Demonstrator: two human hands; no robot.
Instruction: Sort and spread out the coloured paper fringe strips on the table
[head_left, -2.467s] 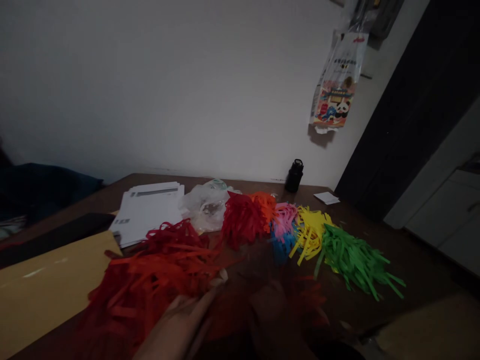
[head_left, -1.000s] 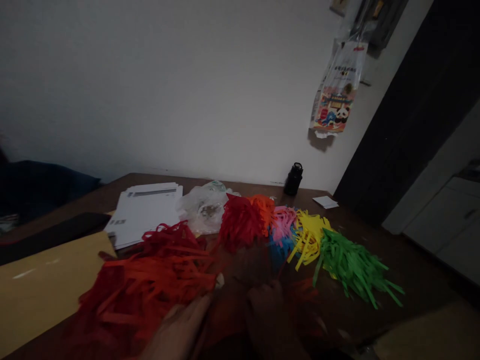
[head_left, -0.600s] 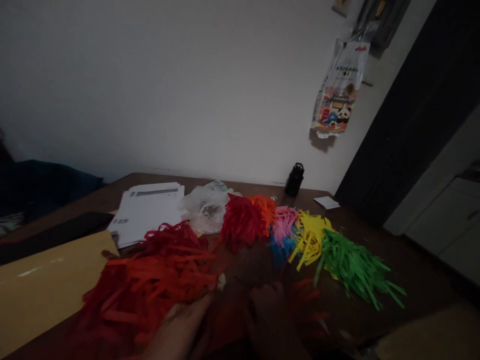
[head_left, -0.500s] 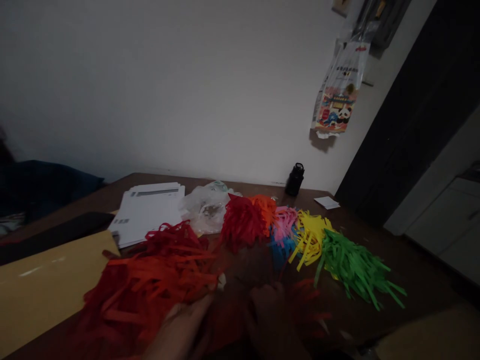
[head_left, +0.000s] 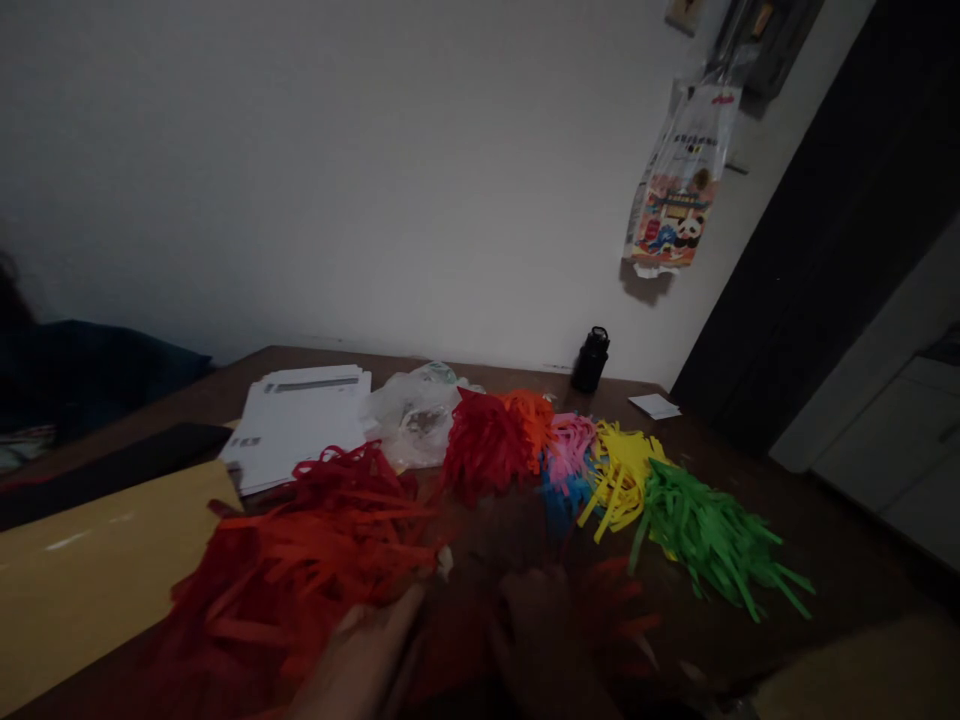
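My left hand [head_left: 367,650] is at the bottom, beside a big loose heap of red and orange paper strips [head_left: 322,550]. Its thumb lies along the top and the fingers curl underneath, mostly hidden. To the right, my right hand [head_left: 536,620] is closed, its fingers bent down in deep shadow. A dim reddish-orange paper fringe [head_left: 454,640] spans between the two hands, and orange strips [head_left: 622,610] stick out past my right hand. Both hands seem to grip this fringe, though the dark hides the contact. A small whitish scrap [head_left: 445,563] lies near the left fingertips.
Beyond the hands lie fringed bundles: red [head_left: 487,445], orange [head_left: 529,415], pink [head_left: 570,445], blue [head_left: 564,505], yellow [head_left: 619,475] and green [head_left: 712,535]. A clear plastic bag [head_left: 412,415], white papers [head_left: 300,425], a yellow sheet [head_left: 105,570] and a black bottle-like object [head_left: 591,360] share the table.
Almost nothing differs. The view has shifted very slightly, and both hands stay in the same place with the same hold.
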